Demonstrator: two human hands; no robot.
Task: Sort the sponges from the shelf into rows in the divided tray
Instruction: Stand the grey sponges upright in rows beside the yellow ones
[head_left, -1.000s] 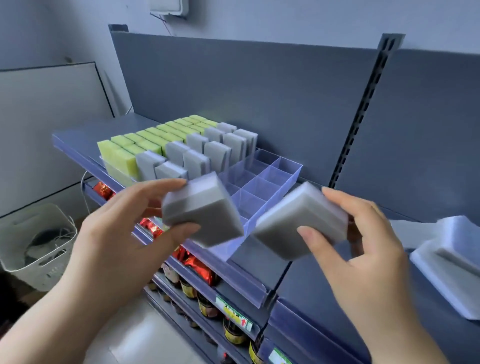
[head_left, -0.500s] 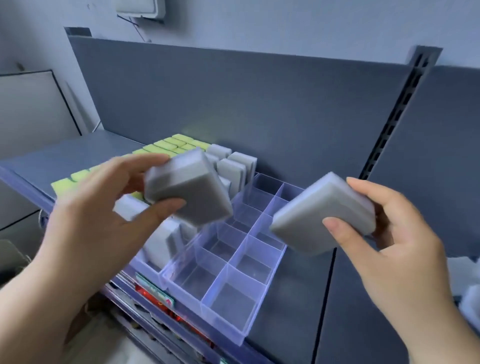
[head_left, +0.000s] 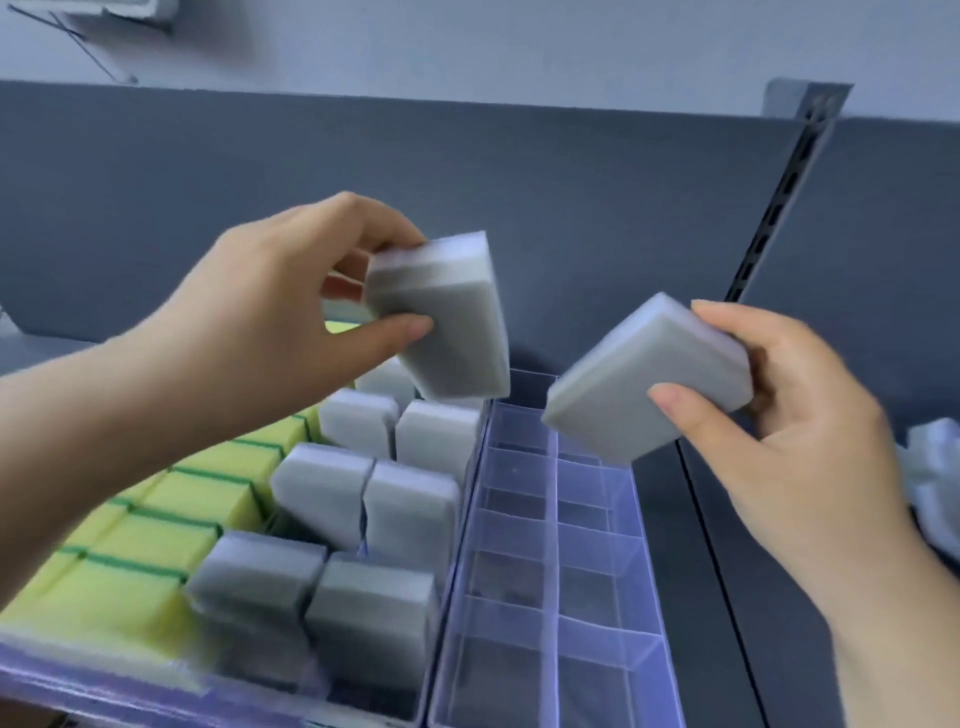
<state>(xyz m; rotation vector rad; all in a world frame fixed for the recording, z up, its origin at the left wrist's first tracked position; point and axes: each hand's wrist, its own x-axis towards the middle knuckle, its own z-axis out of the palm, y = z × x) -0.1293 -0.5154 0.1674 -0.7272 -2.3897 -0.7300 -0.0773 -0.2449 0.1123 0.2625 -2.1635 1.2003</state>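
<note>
My left hand (head_left: 270, 317) grips a grey sponge (head_left: 447, 322) tilted nearly upright, above the far end of the tray's grey rows. My right hand (head_left: 779, 431) holds a second grey sponge (head_left: 634, 384) flat and slanted over the far empty compartments. The clear divided tray (head_left: 558, 597) lies on the shelf below. Yellow-green sponges (head_left: 176, 519) fill its left rows. Grey sponges (head_left: 374, 519) stand on edge in the two middle rows. The two right rows of compartments hold nothing.
The dark grey back panel (head_left: 571, 208) of the shelf rises just behind the tray, with a slotted upright (head_left: 779, 197) at the right. White crumpled packaging (head_left: 935, 483) lies on the shelf at the right edge.
The view has closed in on the tray and looks down into it. Both hands have moved forward over the tray with their sponges; the left one has tipped its sponge more upright.
</note>
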